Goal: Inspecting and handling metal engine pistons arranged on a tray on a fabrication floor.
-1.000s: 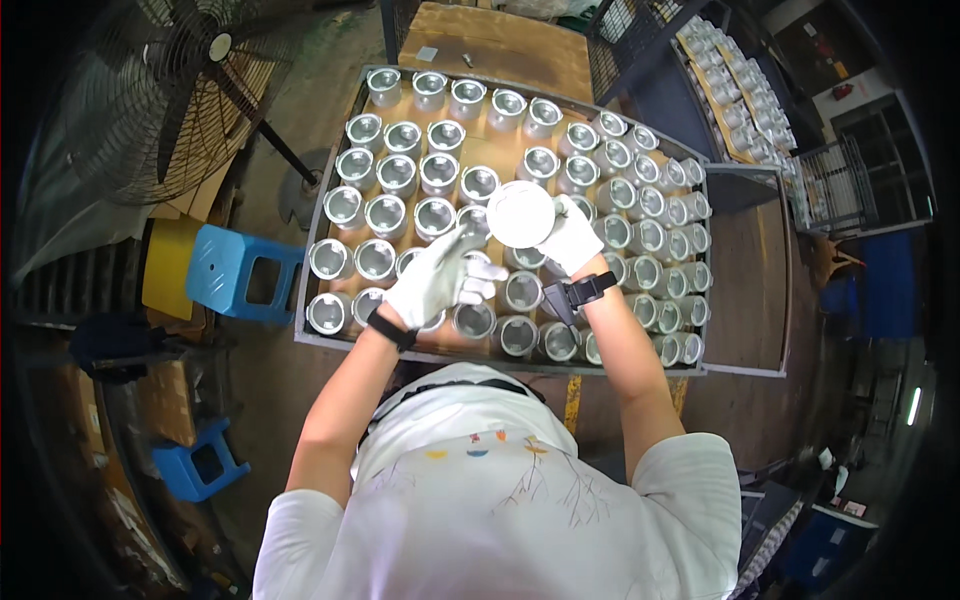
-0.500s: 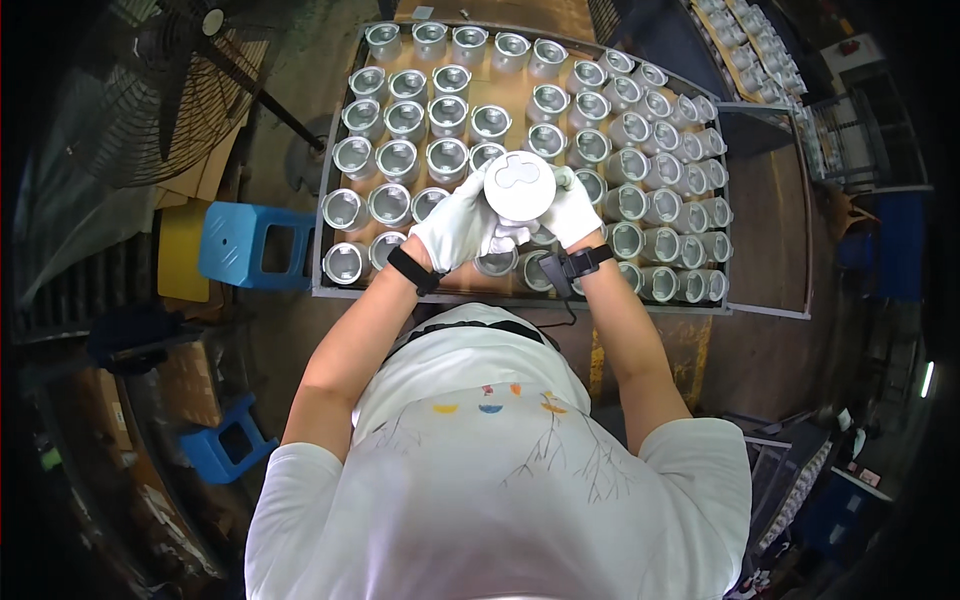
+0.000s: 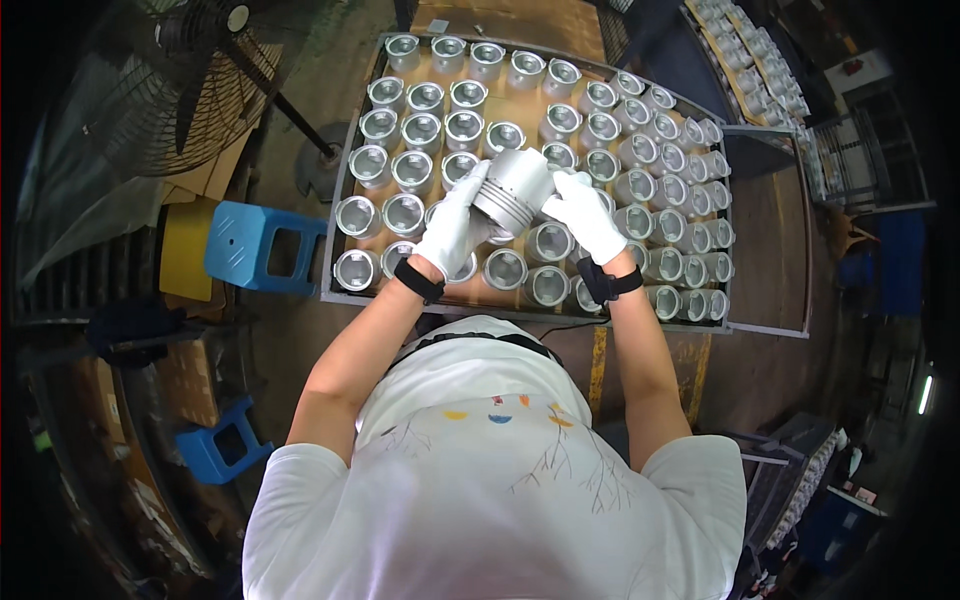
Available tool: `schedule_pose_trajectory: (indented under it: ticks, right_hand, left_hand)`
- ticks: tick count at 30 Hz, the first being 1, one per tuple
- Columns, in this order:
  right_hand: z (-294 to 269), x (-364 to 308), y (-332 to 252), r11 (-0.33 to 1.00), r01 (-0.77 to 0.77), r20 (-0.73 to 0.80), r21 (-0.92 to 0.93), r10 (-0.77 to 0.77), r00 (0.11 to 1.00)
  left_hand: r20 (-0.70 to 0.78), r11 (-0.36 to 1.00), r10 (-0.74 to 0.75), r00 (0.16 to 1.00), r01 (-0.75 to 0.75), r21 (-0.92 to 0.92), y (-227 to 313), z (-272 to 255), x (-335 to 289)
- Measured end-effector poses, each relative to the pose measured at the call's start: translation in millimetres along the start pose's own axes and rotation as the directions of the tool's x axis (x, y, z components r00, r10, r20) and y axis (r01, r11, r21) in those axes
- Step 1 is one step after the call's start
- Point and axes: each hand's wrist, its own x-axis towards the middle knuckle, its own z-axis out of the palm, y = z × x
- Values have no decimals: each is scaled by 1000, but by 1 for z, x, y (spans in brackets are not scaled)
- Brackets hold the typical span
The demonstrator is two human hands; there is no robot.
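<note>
1. Piston (image 3: 514, 190): we hold it above the bench (image 3: 512, 103), just past twelve o'clock from mid-view, tilted so its grooved end points toward seven o'clock.
2. Both our hands are raised to it. Our left hand (image 3: 455, 225) wraps its seven-to-nine o'clock side, probably because that grip bears the weight; our right hand (image 3: 588, 215) has its fingers gathered by its three o'clock edge, and we cannot tell whether they pinch it.
3. We wear white gloves on both, likely to spare the metal from marks.
4. Other pistons (image 3: 404, 215) stand in rows beneath, hollow ends up, perhaps since the flat end sits steadier. Slim gaps between many of them would help stop knocks.
5. Our bench has a pale brown surface and a raised grey rim.
6. Around us, a caged fan (image 3: 185, 120) stands at ten o'clock, a blue stool (image 3: 238, 245) just past nine, a smaller stool (image 3: 200, 455) at eight. Between one and two o'clock, a loaded rack (image 3: 745, 70) carries similar silvery pieces; yellow floor stripes (image 3: 598, 375) run at four.
</note>
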Motion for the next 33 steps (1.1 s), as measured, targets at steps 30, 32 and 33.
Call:
schedule_pose_trajectory:
  ticks: [30,32,33]
  right_hand:
    - [5,25,-22,969,-185,208,161,150,967]
    - [10,29,-24,938,-311,257,153,266,929]
    - [10,31,-25,937,-313,258,155,268,928]
  left_hand:
    - [73,952,-284,956,290,-97,13,1,-10]
    - [23,981,-194,981,194,-28,3,-11,-5]
    - [21,980,-195,981,196,-29,-2,-17,-2]
